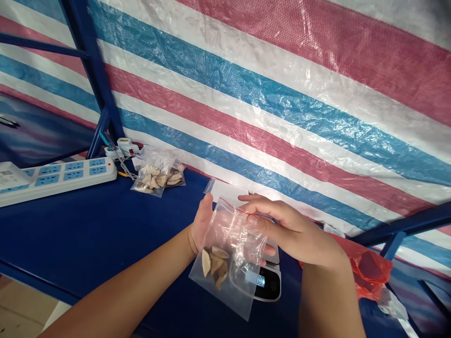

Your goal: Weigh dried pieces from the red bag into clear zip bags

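A clear zip-lock bag (pixel 225 300) with a red seal line hangs tilted in front of me. Several pale brown dried slices (pixel 214 265) lie in its lower left part. My right hand (pixel 285 227) pinches the bag's top edge between thumb and fingers. Behind the bag is my left hand (pixel 202 223), thumb raised and apart, its fingertips showing past the bag's right side. Below sits a small digital scale (pixel 273 284) with a lit display, partly covered by the bag; the full reading is hidden.
Two clear bags of similar slices (pixel 158 178) lie on the blue table (pixel 70 230) at the back left, by a white power strip (pixel 81 173). A white card-like item (pixel 229 192) is behind my hands. Red plastic bag (pixel 369 272) at right; striped tarp (pixel 246 94) behind.
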Available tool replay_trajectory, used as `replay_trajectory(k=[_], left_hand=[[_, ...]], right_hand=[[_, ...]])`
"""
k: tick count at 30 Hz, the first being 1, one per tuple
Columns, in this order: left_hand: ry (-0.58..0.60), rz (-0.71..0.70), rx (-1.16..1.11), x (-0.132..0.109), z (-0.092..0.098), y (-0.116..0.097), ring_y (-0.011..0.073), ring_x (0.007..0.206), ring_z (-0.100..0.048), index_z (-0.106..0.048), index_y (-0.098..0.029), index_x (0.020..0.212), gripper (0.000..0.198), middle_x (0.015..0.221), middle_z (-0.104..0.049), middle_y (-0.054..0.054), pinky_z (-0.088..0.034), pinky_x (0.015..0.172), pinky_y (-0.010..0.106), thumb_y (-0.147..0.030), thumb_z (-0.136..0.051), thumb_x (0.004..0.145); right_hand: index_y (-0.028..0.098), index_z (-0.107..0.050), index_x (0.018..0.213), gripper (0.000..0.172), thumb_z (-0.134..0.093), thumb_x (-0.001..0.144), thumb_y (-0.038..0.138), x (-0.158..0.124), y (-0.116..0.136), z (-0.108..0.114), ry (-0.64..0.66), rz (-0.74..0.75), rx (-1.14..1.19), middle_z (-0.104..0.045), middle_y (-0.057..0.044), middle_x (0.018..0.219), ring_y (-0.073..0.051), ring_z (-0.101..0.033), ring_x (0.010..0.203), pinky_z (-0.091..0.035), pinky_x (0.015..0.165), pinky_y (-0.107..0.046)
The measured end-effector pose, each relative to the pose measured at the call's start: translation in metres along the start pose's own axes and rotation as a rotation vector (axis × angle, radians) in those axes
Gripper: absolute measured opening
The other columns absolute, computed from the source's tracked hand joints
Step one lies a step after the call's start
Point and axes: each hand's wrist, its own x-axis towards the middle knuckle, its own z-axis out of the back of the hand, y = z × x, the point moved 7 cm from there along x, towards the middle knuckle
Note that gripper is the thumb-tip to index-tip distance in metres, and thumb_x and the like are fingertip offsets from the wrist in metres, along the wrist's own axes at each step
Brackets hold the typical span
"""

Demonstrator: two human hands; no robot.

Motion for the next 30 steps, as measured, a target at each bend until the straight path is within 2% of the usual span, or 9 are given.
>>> replay_trajectory(k=[5,12,14,16,20,22,25,28,30], left_hand=[[0.160,0.037,-0.056,-0.001,-0.007,0.005,0.0426,0.117,-0.063,-0.059,-0.015,0.133,0.112,0.118,-0.069,0.018,-0.046,0.101,0.059,-0.097,-0.055,0.058],[0.155,-0.028,0.008,-0.001,-0.007,-0.003,0.0346,0.105,-0.068,-0.065,-0.019,0.120,0.070,0.125,-0.067,0.016,-0.051,0.094,0.053,-0.073,-0.066,0.076],[0.128,-0.031,0.001,0.000,-0.007,-0.006,0.0314,0.102,-0.068,-0.067,-0.017,0.118,0.065,0.123,-0.068,0.016,-0.052,0.093,0.049,-0.068,-0.070,0.077],[0.081,-0.047,-0.046,0.001,-0.003,-0.011,0.0290,0.101,-0.068,-0.066,-0.018,0.122,0.065,0.122,-0.068,0.015,-0.052,0.095,0.048,-0.064,-0.073,0.077],[-0.012,-0.097,-0.144,0.000,0.016,-0.029,0.0300,0.105,-0.067,-0.059,-0.018,0.138,0.078,0.122,-0.068,0.014,-0.052,0.099,0.052,-0.059,-0.078,0.074],[-0.078,-0.139,-0.184,-0.002,0.032,-0.041,0.0309,0.106,-0.067,-0.059,-0.015,0.138,0.078,0.121,-0.069,0.015,-0.051,0.101,0.053,-0.061,-0.074,0.076],[-0.210,-0.197,-0.239,-0.004,0.061,-0.054,0.0301,0.102,-0.069,-0.061,-0.014,0.133,0.070,0.118,-0.070,0.016,-0.053,0.099,0.052,-0.063,-0.064,0.083],[-0.332,-0.229,-0.277,-0.005,0.084,-0.061,0.0311,0.099,-0.070,-0.064,-0.012,0.128,0.067,0.115,-0.071,0.018,-0.056,0.095,0.052,-0.065,-0.055,0.087],[-0.396,-0.253,-0.298,-0.006,0.094,-0.063,0.0314,0.098,-0.071,-0.066,-0.012,0.124,0.066,0.113,-0.071,0.020,-0.057,0.091,0.051,-0.065,-0.052,0.088]], right_hand=[[0.028,-0.073,0.103,0.023,-0.052,0.104,0.037,-0.003,-0.003,0.002,0.007,0.045,-0.060,-0.074,-0.003,0.104,-0.024,-0.071,0.113,-0.059,0.091,-0.035],[0.028,-0.072,0.113,0.019,-0.062,0.096,0.027,-0.001,0.000,-0.003,0.053,0.028,-0.090,-0.073,-0.003,0.117,-0.026,-0.059,0.133,-0.052,0.104,-0.037],[0.028,-0.072,0.111,0.018,-0.062,0.098,0.034,-0.001,0.004,0.001,-0.014,-0.005,-0.125,-0.074,-0.004,0.114,-0.027,-0.056,0.136,-0.051,0.105,-0.037],[0.028,-0.072,0.110,0.021,-0.059,0.100,0.040,-0.009,0.009,0.015,-0.144,-0.060,-0.163,-0.074,-0.004,0.112,-0.026,-0.060,0.131,-0.052,0.100,-0.033],[0.027,-0.074,0.098,0.030,-0.055,0.101,0.050,-0.063,0.008,0.061,-0.476,-0.277,-0.209,-0.077,-0.002,0.102,-0.022,-0.072,0.098,-0.056,0.080,-0.026],[0.026,-0.075,0.091,0.034,-0.057,0.097,0.055,-0.108,-0.011,0.074,-0.561,-0.451,-0.211,-0.078,-0.003,0.099,-0.024,-0.073,0.095,-0.057,0.077,-0.027],[0.026,-0.078,0.099,0.039,-0.052,0.094,0.054,-0.178,-0.074,0.063,-0.434,-0.732,-0.231,-0.079,-0.006,0.107,-0.029,-0.074,0.098,-0.059,0.082,-0.036],[0.022,-0.079,0.094,0.038,-0.043,0.091,0.032,-0.233,-0.151,0.047,-0.360,-0.996,-0.398,-0.079,-0.010,0.107,-0.032,-0.072,0.105,-0.054,0.094,-0.044],[0.018,-0.078,0.099,0.040,-0.041,0.086,0.022,-0.245,-0.187,0.045,-0.403,-1.039,-0.536,-0.077,-0.013,0.110,-0.031,-0.070,0.109,-0.051,0.099,-0.043]])
